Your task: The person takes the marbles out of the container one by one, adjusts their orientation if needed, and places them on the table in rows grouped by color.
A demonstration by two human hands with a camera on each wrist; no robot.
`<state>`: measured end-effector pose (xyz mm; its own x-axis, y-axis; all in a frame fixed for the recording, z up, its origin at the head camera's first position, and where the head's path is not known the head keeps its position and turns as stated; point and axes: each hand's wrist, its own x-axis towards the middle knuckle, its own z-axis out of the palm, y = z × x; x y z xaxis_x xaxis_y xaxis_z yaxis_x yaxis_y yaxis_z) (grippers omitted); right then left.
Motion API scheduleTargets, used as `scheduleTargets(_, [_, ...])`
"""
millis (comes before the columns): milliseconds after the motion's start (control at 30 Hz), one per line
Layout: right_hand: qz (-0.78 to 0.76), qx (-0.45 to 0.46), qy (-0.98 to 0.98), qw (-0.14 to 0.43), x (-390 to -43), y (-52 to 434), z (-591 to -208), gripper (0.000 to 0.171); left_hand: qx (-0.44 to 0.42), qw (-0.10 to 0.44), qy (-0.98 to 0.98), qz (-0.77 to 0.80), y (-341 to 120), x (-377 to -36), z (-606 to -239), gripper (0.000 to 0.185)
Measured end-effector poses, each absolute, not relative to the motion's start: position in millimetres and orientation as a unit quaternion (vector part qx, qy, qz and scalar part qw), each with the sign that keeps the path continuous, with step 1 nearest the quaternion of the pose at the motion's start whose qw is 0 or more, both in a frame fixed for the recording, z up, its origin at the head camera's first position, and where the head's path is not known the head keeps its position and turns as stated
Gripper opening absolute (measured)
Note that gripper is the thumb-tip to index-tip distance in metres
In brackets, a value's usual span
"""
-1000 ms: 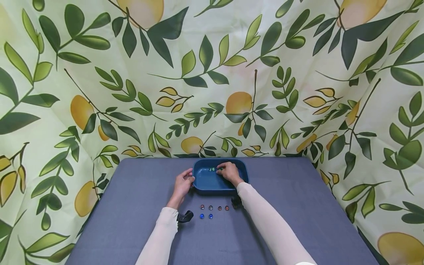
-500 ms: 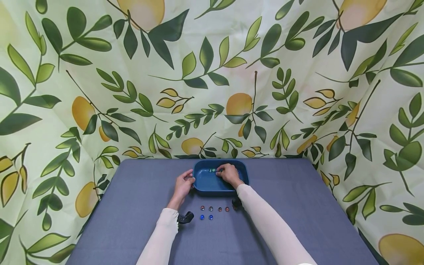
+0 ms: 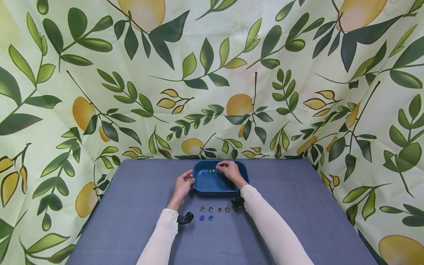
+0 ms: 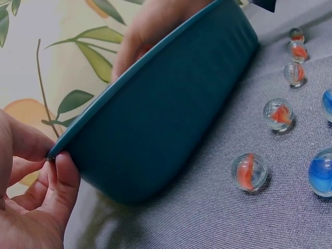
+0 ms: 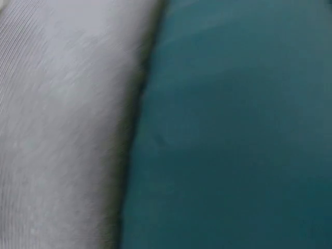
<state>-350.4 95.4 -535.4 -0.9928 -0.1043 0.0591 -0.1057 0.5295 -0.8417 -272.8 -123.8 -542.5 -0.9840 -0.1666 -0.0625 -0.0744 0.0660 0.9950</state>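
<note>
A dark blue rectangular tub (image 3: 215,193) stands near the back edge of the cloth-covered table. My left hand (image 3: 183,185) pinches its left rim between thumb and fingers, seen closely in the left wrist view. My right hand (image 3: 230,172) reaches over the front right of the tub, thumb and fingertips together around a small marble, mostly hidden. Beside those fingertips, small green marbles (image 3: 212,170) lie on the tub floor. In front of the tub are several clear marbles with orange swirls (image 4: 249,172) and two blue marbles (image 4: 322,174).
A grey-blue cloth (image 3: 139,198) covers the table. Behind it hangs a fabric backdrop (image 3: 198,110) printed with leaves and fruit. The right wrist view shows mostly the blurred tub wall (image 5: 228,129) and pale cloth.
My right hand has lifted slightly and shifted a little within the tub, away from the green marbles. My left hand keeps its grip on the rim.
</note>
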Motion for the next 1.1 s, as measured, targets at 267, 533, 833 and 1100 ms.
scheduleTargets(267, [0.572,0.058,-0.818,-0.004,-344.4,101.5,-515.8,0.022,0.089,0.029,-0.732,-0.675,-124.3,-271.3,-540.8,0.046])
scheduleTargets(533, [0.594,0.087,-0.799,-0.015,-320.2,108.5,-498.4,0.020,0.082,0.035,-0.733,-0.674,-124.7,-272.2,-542.2,0.047])
scheduleTargets(833, [0.584,0.137,-0.800,-0.020,-284.7,122.7,-499.1,0.027,0.084,0.031,-0.731,-0.676,-125.5,-273.1,-542.7,0.048])
scheduleTargets(1100, [0.579,0.158,-0.798,-0.062,-246.5,128.4,-496.5,0.027,0.089,0.028,-0.730,-0.677,-124.6,-273.2,-539.7,0.048])
